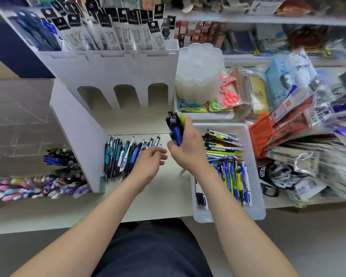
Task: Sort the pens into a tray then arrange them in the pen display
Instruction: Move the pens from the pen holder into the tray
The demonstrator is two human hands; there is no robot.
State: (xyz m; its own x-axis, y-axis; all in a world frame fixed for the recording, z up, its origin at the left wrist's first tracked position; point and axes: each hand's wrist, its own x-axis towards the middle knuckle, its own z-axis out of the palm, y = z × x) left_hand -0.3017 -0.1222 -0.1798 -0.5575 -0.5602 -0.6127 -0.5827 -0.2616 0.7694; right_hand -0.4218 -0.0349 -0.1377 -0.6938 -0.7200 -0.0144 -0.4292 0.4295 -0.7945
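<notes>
The right hand (188, 150) is gripping seemingly light, slippery pens (176, 130) mid-barrel; the left hand (150, 164) is hovering slack beside it.

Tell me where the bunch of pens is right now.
Head view, centre: the bunch of pens stands in the right hand, just left of the white tray and right of the row of pens in the display.

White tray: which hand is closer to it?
Right. The right hand, holding a bunch of pens, is by the tray's left edge; the left hand is farther left, over the pens in the display.
</notes>
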